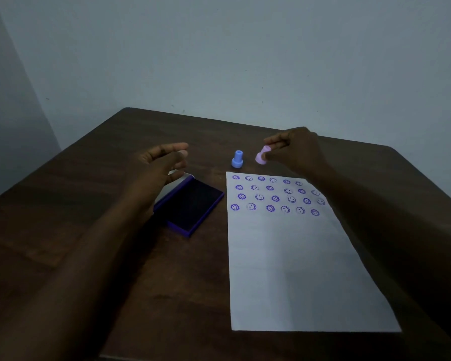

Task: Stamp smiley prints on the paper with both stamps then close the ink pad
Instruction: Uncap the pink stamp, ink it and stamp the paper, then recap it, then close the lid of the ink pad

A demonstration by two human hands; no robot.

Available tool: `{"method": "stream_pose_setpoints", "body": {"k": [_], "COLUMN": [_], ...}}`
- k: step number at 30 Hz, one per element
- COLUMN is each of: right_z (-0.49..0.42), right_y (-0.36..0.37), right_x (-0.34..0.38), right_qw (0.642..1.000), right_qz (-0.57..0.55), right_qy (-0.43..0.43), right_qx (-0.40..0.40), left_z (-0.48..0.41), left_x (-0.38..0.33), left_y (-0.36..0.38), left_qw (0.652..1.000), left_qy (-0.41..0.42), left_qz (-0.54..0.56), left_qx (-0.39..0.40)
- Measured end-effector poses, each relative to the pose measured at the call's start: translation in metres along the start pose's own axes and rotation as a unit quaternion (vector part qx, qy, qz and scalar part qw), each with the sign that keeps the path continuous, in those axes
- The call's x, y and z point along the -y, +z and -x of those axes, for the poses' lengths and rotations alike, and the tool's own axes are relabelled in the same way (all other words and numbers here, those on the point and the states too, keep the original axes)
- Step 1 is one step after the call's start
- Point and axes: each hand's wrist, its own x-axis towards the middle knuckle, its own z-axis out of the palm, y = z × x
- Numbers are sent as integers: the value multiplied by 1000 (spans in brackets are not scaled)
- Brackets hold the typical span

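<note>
The left hand (164,162) is spread wide over the open ink pad (193,204), whose stiff, light lid should fold shut if held by its far edge. Next comes the blue stamp (237,159), standing alone. The right hand (294,149) pinches the small, light pink stamp (261,155) above the paper (292,256).

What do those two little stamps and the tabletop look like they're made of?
The blue stamp and the pink stamp held in the right hand look like moulded plastic: flat, even colour, smooth rounded shapes, a soft matte sheen. The table looks like dark wood or a wood-look laminate: brown grain streaks run across it, with a dull finish. The dim light leaves which one open.
</note>
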Motion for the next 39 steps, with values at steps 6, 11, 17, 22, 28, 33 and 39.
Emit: {"method": "stream_pose_setpoints", "body": {"k": [6, 11, 17, 22, 28, 33, 39], "right_z": [-11, -14, -15, -13, -4, 21, 75], "right_y": [18, 22, 28, 31, 28, 17, 33], "right_x": [-12, -14, -15, -19, -12, 9, 67], "right_qw": [999, 998, 998, 998, 998, 998, 971], "right_qz": [37, 46, 57, 51, 36, 51, 160], "right_qy": [25, 24, 24, 21, 45, 9, -3], "right_qx": [22, 26, 19, 25, 18, -34, 179], "left_z": [-1, -1, 0, 0, 1, -3, -7], "left_x": [0, -1, -2, -2, -4, -11, -18], "left_y": [0, 0, 0, -1, -3, -17, -41], "left_qw": [1000, 1000, 1000, 1000, 1000, 988, 942], "left_qy": [-3, -1, -1, -4, -6, 15, 1], "left_qz": [2, 1, 4, -4, -17, -140, -331], "left_qx": [-3, -4, -14, -14, -23, -58, -62]}}
